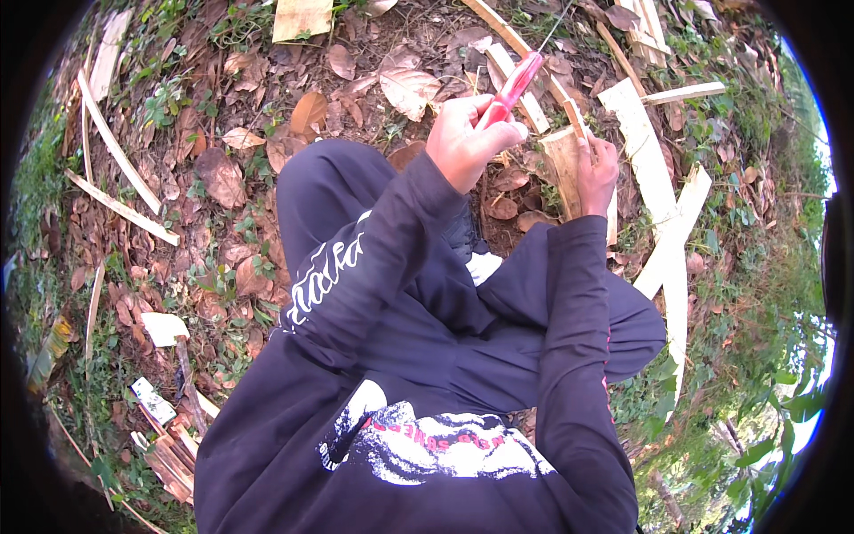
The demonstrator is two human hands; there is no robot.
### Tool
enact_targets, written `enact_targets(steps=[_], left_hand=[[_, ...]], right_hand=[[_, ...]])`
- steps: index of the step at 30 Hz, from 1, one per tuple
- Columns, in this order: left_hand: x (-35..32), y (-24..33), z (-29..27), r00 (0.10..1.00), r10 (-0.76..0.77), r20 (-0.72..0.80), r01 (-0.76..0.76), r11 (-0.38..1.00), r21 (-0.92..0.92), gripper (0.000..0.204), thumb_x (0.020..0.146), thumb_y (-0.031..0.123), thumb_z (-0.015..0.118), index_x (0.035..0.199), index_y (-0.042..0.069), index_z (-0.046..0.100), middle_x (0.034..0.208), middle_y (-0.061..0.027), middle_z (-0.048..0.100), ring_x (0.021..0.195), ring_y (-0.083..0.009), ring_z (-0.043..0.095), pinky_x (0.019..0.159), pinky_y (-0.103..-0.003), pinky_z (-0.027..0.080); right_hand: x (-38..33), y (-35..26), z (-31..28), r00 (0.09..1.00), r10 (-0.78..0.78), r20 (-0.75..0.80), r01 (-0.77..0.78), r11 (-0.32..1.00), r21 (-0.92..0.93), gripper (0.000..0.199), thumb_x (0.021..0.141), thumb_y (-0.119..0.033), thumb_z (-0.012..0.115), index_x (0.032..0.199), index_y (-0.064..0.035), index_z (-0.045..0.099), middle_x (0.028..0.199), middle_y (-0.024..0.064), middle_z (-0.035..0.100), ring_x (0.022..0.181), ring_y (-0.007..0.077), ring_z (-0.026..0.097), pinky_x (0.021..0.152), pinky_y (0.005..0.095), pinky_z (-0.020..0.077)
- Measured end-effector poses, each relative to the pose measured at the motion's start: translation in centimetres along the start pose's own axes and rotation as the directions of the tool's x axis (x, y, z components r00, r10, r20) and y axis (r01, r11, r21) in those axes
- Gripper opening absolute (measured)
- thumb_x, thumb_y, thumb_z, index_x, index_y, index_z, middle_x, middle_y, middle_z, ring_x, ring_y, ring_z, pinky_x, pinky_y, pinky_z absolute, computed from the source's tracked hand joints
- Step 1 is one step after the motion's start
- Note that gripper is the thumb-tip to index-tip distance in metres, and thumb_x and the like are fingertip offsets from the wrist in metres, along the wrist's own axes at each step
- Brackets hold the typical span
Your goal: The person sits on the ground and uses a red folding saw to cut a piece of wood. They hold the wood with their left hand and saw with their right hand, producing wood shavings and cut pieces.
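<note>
My left hand (pixel 470 141) is closed around the handle of a red-handled tool (pixel 518 84). From the handle a thin metal blade or shaft (pixel 555 30) points away to the upper right; its exact kind I cannot make out. Close by on the right, my right hand (pixel 598 176) pinches the near end of a long, narrow, curved wood strip (pixel 500 28). That end rests at the top of a pale wooden block (pixel 562 169) standing in front of my crossed legs. The handle is just left of the strip; whether the metal touches it I cannot tell.
Flat pale boards (pixel 648 151) lie crossed on the right. A short stick (pixel 683 93) sits across them. Another wood strip (pixel 120 151) lies far left, among dry leaves (pixel 411 89) and grass. Split wood pieces (pixel 169 463) are piled lower left, and a square offcut (pixel 302 18) lies ahead.
</note>
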State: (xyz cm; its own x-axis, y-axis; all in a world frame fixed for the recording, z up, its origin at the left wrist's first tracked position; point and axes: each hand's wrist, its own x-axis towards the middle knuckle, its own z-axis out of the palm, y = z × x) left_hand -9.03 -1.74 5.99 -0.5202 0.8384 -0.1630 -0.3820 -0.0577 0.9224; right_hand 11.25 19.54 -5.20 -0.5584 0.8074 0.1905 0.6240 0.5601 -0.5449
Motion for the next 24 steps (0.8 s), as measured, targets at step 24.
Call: enact_targets(steps=[24], left_hand=[[-0.5,-3.6,3.1,0.894,-0.329,0.302,0.349,0.937,-0.012,0.018,0.088,0.019,0.055,0.088,0.001,0.055,0.069,-0.0013,0.048,0.056,-0.0057,0.04,0.054,-0.022,0.03]], right_hand=[[4.8,-0.1,2.3,0.748,0.658,0.082,-0.61,0.732,-0.304,0.059,0.094,-0.044,0.033,0.104,-0.0035,0.075,0.112,0.0267,0.068,0.106,0.0413,0.066,0.096,0.0471,0.0481]])
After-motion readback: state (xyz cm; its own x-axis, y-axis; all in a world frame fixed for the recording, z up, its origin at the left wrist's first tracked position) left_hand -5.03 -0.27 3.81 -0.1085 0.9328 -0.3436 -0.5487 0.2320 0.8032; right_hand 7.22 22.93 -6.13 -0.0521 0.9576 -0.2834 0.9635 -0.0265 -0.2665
